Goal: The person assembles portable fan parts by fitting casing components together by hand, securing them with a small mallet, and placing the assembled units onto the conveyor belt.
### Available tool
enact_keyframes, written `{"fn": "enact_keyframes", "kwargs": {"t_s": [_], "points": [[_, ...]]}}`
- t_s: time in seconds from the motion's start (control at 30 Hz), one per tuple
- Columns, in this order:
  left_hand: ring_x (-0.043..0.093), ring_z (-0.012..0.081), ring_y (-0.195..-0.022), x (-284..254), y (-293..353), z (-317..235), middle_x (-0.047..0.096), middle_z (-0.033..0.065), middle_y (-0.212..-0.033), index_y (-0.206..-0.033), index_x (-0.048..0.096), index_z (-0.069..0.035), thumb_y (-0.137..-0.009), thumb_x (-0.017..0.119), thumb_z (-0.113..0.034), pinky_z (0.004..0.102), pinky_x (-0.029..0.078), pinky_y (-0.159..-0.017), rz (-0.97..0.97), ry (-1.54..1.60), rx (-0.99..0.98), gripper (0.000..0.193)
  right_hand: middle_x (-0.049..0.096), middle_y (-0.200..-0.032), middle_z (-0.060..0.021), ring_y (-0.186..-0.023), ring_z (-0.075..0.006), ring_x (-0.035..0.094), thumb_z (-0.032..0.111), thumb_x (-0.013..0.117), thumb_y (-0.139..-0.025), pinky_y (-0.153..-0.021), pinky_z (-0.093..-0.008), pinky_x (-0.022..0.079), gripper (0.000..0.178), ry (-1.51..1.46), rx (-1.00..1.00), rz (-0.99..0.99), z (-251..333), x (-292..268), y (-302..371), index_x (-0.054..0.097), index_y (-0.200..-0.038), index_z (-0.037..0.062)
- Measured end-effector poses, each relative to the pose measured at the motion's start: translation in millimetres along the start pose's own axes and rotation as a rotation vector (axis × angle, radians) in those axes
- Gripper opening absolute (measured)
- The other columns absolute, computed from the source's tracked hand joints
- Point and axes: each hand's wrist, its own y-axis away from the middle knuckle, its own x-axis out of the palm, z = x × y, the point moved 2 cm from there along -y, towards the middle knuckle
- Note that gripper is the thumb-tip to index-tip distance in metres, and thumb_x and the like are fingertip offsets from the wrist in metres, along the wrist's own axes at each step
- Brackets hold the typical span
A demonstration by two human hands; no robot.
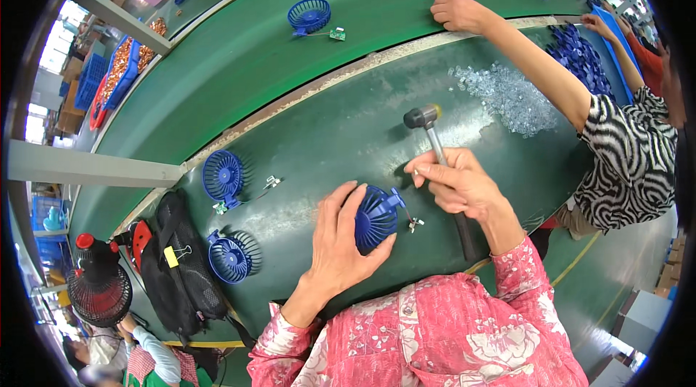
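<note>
My left hand (pixel 337 246) is closed round a blue plastic fan housing (pixel 376 219) with a ribbed round cage, holding it against the green bench. A short wire runs from its neck to a small white connector piece (pixel 415 225). In my right hand (pixel 464 188) is a hammer (pixel 435 142) with a black head and a grey shaft; its dark grip passes beneath my fingers. Thumb and forefinger are pinched together, and anything tiny between them is too small to name. Left of my hands lie another fan housing (pixel 222 175) with a wired circuit board and one more housing (pixel 230 258).
Beyond the bench runs a green conveyor belt (pixel 246 72) carrying a blue housing (pixel 309 16). A co-worker's hand (pixel 460 13) reaches onto it from the right. Clear plastic bits (pixel 515 97) and blue parts (pixel 580 57) are heaped at right. A black bag (pixel 177 264) lies left.
</note>
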Motion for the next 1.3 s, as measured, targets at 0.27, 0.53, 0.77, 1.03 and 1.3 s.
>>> {"fn": "enact_keyframes", "kwargs": {"t_s": [0.27, 0.53, 0.77, 1.03, 1.3], "points": [[0.051, 0.0419, -0.114, 1.1, 1.2, -6.8, 0.044, 0.0222, -0.133, -0.136, 0.041, -0.002, -0.069, 0.084, -0.020, 0.0493, 0.047, -0.093, 0.030, 0.069, 0.076, 0.082, 0.059, -0.077, -0.0021, -0.036, -0.0005, 0.034, 0.016, 0.060, -0.098, -0.031, -0.0194, 0.025, 0.022, -0.201, 0.108, 0.083, -26.3, 12.5, -1.6, 0.065, -0.100, -0.0053], [0.051, 0.0421, -0.114, -0.4, 0.9, -5.2, 0.045, 0.0224, -0.132, -0.135, 0.042, -0.002, -0.068, 0.084, -0.018, 0.0491, 0.047, -0.093, 0.019, 0.111, 0.061, 0.081, 0.045, -0.050, 0.0033, -0.032, -0.0018, 0.029, 0.016, 0.058, -0.099, -0.029, -0.0210, 0.023, 0.022, -0.177, 0.104, 0.091, -31.8, 18.3, -1.4, 0.065, -0.098, -0.0043], [0.052, 0.0381, -0.116, 3.2, -1.6, -4.5, 0.047, 0.0203, -0.131, -0.136, 0.042, -0.002, -0.068, 0.084, -0.017, 0.0456, 0.048, -0.095, 0.008, 0.189, 0.010, 0.081, 0.045, -0.050, 0.0032, -0.032, -0.0021, 0.029, 0.014, 0.055, -0.100, -0.030, -0.0214, 0.024, 0.022, -0.239, 0.034, 0.117, -37.8, 13.9, -2.4, 0.066, -0.101, -0.0046], [0.051, 0.0369, -0.116, 3.8, -3.5, -6.7, 0.047, 0.0185, -0.132, -0.136, 0.043, -0.002, -0.068, 0.083, -0.017, 0.0451, 0.047, -0.095, -0.001, 0.101, -0.062, 0.080, 0.057, -0.066, 0.0013, -0.043, -0.0018, 0.040, 0.012, 0.074, -0.088, -0.038, -0.0218, 0.028, 0.027, 0.004, 0.006, 0.011, -30.8, 20.1, 6.1, 0.067, -0.109, -0.0032], [0.053, 0.0376, -0.110, -12.6, -13.2, -6.0, 0.051, 0.0217, -0.124, -0.139, 0.038, 0.000, -0.074, 0.083, -0.030, 0.0455, 0.046, -0.093, 0.087, 0.044, -0.146, 0.085, 0.053, -0.062, 0.0060, -0.054, -0.0027, 0.047, 0.015, 0.074, -0.088, -0.048, -0.0230, 0.036, 0.022, 0.364, -0.232, -0.334, -31.7, 35.6, 6.8, 0.071, -0.104, 0.0001]]}}
